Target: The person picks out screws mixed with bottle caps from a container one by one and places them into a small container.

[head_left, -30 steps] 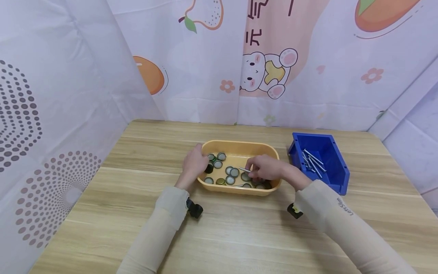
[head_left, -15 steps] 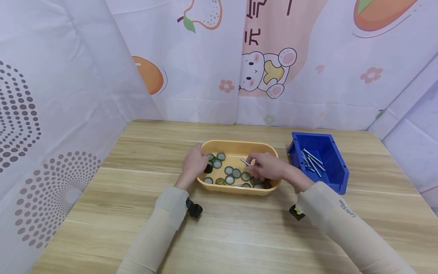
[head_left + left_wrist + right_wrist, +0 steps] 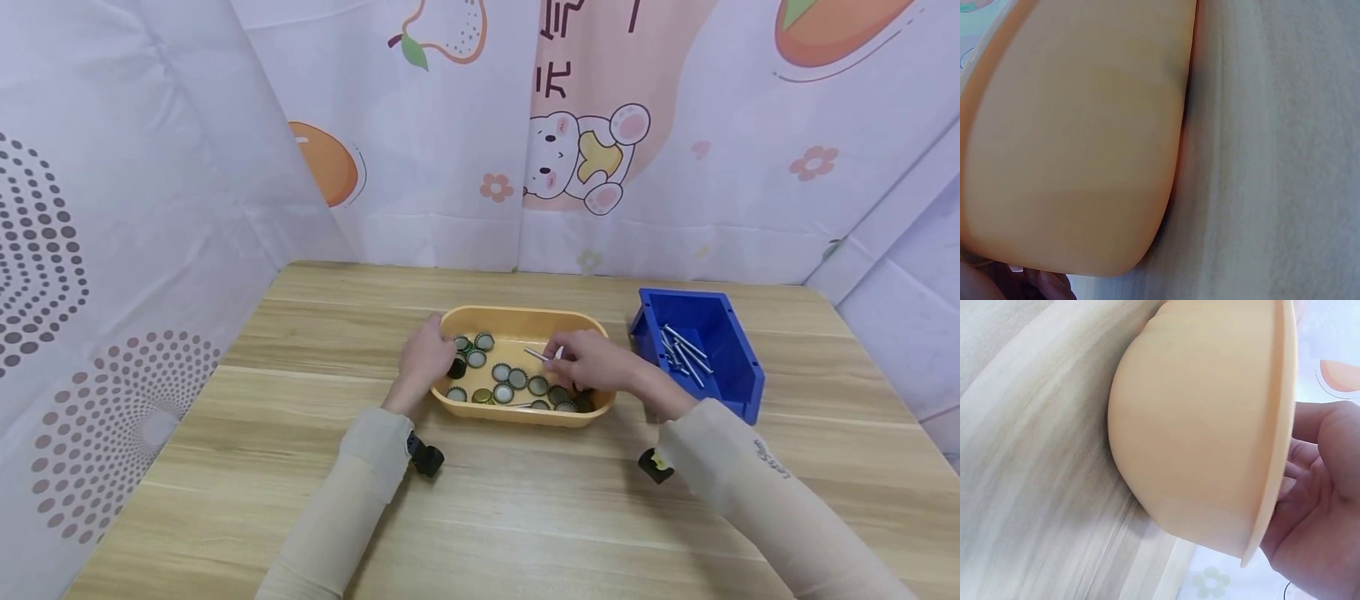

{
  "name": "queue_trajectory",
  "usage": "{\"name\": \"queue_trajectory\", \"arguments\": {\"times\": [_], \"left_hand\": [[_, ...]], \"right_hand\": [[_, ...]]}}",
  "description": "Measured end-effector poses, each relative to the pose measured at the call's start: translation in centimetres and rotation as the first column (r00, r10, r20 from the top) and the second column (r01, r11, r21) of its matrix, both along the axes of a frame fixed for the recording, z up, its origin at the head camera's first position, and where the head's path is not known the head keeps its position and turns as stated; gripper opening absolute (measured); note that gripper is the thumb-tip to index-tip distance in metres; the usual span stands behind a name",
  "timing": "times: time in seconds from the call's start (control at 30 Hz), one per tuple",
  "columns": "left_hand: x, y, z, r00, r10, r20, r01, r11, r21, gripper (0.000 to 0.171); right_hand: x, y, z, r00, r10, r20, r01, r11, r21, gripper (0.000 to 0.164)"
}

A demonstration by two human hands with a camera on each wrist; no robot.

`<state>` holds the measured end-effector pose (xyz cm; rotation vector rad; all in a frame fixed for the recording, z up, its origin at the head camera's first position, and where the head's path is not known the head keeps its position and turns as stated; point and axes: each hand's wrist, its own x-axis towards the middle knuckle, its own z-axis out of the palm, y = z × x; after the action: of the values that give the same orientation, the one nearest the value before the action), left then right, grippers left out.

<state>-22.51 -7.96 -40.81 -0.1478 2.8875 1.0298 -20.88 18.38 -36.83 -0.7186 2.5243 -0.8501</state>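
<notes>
An oval yellow plastic tub [image 3: 525, 313] stands on the table with bottle caps [image 3: 517, 379] scattered over its floor. My left hand [image 3: 426, 357] grips the tub's left end; in the left wrist view its fingers [image 3: 1054, 284] show at the outer wall. Over the right half of the tub, my right hand [image 3: 596, 360] pinches a slim silver screw [image 3: 536, 354], whose free end points left. The right wrist view has this hand [image 3: 1322, 500] behind the tub wall, which hides its fingertips. Another thin metal rod [image 3: 517, 406] lies among the caps near the front wall.
A blue open-fronted bin [image 3: 738, 358] stands right of the tub, close to my right forearm, with several silver screws [image 3: 688, 354] inside. The wooden table [image 3: 525, 517] meets printed curtains [image 3: 420, 225] at its back edge.
My right hand has lifted slightly and shifted up and right with the screw, uncovering more caps below. The left hand has stayed at the tub's end.
</notes>
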Motion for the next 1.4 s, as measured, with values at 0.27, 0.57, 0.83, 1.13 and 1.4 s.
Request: {"name": "queue_trajectory", "arguments": {"times": [0.27,0.57,0.83,1.13,1.4], "left_hand": [[0.1,0.0,0.0,1.0,-0.008,0.004,0.008,1.0,0.012,0.045],[0.1,0.1,0.0,1.0,0.0,0.002,0.0,1.0,0.014,0.045],[0.0,-0.1,0.0,1.0,-0.015,0.008,0.015,1.0,0.012,0.045],[0.1,-0.2,-0.1,1.0,-0.011,0.006,0.011,1.0,0.011,0.044],[0.1,-0.1,0.0,1.0,-0.011,0.003,0.011,1.0,0.017,0.044]], "right_hand": [[-0.2,0.7,0.7,0.997,-0.049,0.057,0.051,0.999,-0.021,0.022],[-0.5,2.0,2.7,0.992,-0.123,-0.023,0.123,0.992,0.001,0.022],[-0.7,4.0,4.6,0.978,-0.19,-0.082,0.193,0.981,0.025,0.025],[-0.7,6.3,5.7,0.955,-0.258,-0.143,0.262,0.965,0.005,0.025],[-1.2,9.5,5.9,0.933,-0.279,-0.225,0.292,0.956,0.027,0.023]]}}
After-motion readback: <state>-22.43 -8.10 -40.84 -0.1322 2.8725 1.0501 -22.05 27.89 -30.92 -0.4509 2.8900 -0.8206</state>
